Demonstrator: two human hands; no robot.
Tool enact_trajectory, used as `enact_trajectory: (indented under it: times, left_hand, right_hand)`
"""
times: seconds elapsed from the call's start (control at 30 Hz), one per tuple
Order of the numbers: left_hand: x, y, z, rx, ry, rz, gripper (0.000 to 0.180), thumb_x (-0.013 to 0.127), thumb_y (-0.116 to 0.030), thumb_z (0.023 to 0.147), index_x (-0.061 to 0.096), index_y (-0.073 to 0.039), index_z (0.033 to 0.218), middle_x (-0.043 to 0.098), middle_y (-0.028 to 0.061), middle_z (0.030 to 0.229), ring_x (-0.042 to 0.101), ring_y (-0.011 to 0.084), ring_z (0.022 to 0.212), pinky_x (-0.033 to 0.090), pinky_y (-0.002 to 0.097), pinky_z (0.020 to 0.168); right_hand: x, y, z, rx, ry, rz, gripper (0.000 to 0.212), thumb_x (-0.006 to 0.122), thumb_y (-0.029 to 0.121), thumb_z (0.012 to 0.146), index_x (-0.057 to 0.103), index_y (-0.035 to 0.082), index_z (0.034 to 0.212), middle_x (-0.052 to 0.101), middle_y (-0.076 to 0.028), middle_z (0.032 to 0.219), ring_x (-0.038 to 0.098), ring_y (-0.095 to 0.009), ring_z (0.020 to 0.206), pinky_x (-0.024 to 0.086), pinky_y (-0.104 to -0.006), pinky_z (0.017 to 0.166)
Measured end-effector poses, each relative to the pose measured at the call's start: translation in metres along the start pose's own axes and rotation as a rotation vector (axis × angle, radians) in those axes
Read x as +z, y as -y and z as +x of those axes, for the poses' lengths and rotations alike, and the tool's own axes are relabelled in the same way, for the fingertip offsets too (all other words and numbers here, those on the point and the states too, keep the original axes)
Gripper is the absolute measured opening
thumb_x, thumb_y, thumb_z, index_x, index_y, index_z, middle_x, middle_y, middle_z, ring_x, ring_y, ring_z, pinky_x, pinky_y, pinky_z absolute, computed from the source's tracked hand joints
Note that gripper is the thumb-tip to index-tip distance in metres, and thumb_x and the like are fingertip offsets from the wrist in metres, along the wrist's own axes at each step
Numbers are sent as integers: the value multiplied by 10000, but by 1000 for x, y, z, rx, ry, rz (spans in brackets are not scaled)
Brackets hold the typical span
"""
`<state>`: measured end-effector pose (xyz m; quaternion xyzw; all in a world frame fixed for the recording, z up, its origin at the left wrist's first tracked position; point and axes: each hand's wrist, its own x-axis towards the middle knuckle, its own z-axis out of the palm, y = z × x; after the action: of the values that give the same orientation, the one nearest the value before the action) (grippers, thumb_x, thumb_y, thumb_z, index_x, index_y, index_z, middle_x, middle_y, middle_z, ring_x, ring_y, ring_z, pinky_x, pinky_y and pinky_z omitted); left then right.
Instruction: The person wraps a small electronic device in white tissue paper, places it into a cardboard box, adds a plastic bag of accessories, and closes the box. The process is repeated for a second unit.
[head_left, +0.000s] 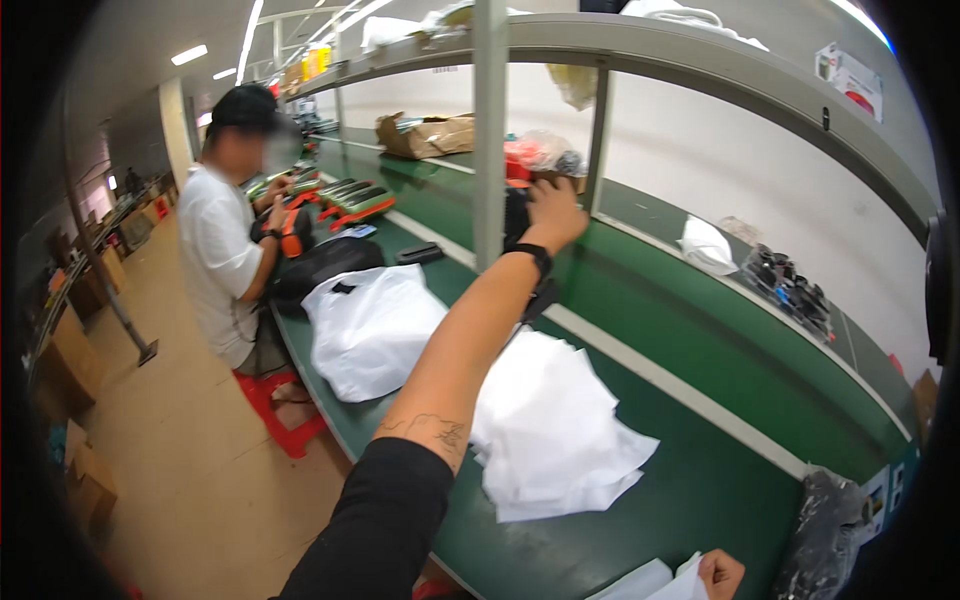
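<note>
My left hand (555, 213) reaches far forward across the bench, a dark band on its wrist. Its fingers curl at a black and orange item (516, 208), partly hidden by the hand and a post; what they grip cannot be made out. At the bottom edge, my right hand (720, 574) is closed on a thin white bag (655, 580), cut off by the frame. Between the hands lies a loose stack of flat white bags (560, 430). Left of my forearm rests a fuller white bag (370, 325), beside a black bag (325, 268).
A grey post (489, 130) and an overhead shelf (680, 45) stand over the green bench (690, 500). A co-worker (225, 230) handles orange and black items at left. A red stool (280, 415) stands below. Clear plastic (825, 535) lies at right.
</note>
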<state>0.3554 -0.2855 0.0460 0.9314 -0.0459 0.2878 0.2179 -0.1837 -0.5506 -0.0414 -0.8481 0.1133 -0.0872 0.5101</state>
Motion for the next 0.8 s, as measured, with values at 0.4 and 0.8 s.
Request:
enact_trajectory:
  times: [0.4,0.8]
  left_hand:
    - [46,109,70,25,5,43,975,868,-346,601,408,-167,1442,272,252,1494,296,591,1338,403,595,1070]
    - [-8,6,-25,760,-13,-242,747,886,-386,576,609,-129,1221,443,212,1171,509,426,1065,487,465,927]
  right_hand:
    - [-6,-24,-4,86,118,80,260,551,261,1035,557,39,901,507,-4,750,475,-99,726,415,-274,643]
    - [16,2,-1,36,-11,105,148,666,160,956,654,23,1012,629,-7,810,547,-59,694,457,-237,628]
